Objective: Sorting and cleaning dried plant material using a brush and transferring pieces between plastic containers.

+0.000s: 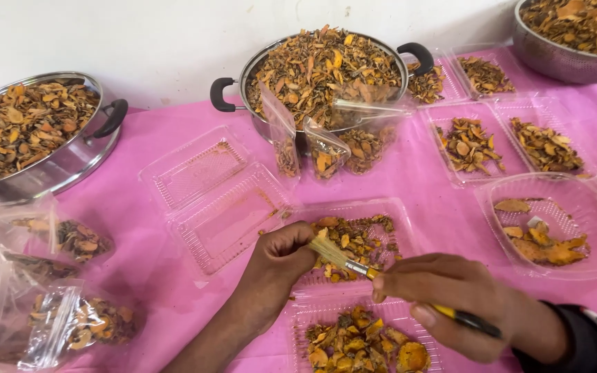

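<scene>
I see the paintbrush (381, 276) pinched in my right hand (450, 304), bristles at ten o'clock touching my left hand (281, 266), which is curled shut on something I cannot make out, over the open plastic box (388, 214) of dried orange chips. I judge I'm brushing dust off a piece; next calls for light strokes. At twelve o'clock stands the steel pot (326, 69) on the pink table (139, 138).

- The right hand (450, 290) is gripping a yellow-handled brush (354, 266).
- The left hand (281, 259) is touching its bristles, just beside the clear tray (399, 221) of dried orange pieces (354, 238).
</scene>
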